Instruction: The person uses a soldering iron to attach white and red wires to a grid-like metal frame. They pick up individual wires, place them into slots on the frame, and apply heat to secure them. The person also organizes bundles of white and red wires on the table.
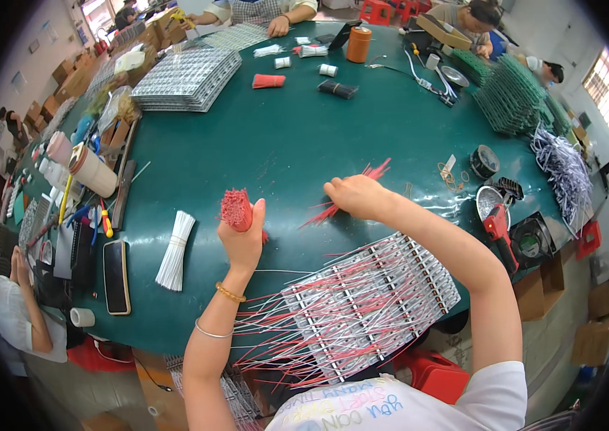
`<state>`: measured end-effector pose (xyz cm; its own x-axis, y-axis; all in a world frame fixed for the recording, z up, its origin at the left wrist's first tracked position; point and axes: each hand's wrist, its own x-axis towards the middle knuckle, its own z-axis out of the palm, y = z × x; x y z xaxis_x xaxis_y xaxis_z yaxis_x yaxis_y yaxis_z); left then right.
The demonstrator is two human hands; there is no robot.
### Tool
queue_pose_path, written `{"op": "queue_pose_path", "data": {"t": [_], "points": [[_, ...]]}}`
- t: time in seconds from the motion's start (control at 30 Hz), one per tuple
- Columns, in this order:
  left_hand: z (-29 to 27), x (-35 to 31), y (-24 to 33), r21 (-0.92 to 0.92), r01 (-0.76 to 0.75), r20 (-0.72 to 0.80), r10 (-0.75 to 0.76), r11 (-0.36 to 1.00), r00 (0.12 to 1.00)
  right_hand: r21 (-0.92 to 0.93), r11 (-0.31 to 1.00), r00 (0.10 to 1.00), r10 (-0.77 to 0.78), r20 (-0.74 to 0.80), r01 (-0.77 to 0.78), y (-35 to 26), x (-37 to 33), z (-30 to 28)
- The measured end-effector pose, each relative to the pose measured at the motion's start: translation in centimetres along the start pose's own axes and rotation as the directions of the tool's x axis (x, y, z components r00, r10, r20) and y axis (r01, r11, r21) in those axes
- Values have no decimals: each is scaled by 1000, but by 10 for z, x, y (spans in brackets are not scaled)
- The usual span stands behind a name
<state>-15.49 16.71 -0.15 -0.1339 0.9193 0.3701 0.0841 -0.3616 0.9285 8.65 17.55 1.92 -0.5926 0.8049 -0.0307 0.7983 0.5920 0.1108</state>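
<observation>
My left hand (242, 246) is wrapped round a thick bundle of thin red wires (235, 208), its cut ends turned up. To the right, my right hand (360, 195) is closed over a smaller, looser bunch of red wires (378, 171) at the table top; these stick out on both sides of the fingers. Nearer to me lies a grey-white panel (408, 287) with rows of dark fittings. Many red and white wires (276, 312) run through it and stick out past its left edge. A tied bundle of white wires (175, 251) lies left of my left hand.
A phone (116, 276), a white roll (82, 317) and a tumbler (93, 171) are on the left. Stacked panels (188, 77) stand far left, green racks (513, 97) far right. A red-handled tool (500, 237) lies right, by a black tape roll (484, 161). Co-workers sit around the table (268, 136).
</observation>
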Motion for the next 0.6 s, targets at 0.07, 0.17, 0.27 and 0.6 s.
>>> {"op": "queue_pose_path", "data": {"t": [0.07,0.17,0.27,0.6], "points": [[-5,-3,-1,2,5,-13,-5,1000,1000,80,994,993,67,97,-75,-1,6,-6],[-5,0,0,-19,-18,-25,18,1000,1000,157,974,984,148,96,-162,0,7,-4],[-5,0,-3,-45,-29,-26,28,999,999,230,949,976,214,35,-216,7,2,-6],[1,3,-9,-61,-21,-70,17,998,997,644,664,910,394,129,-379,45,14,-79]]}}
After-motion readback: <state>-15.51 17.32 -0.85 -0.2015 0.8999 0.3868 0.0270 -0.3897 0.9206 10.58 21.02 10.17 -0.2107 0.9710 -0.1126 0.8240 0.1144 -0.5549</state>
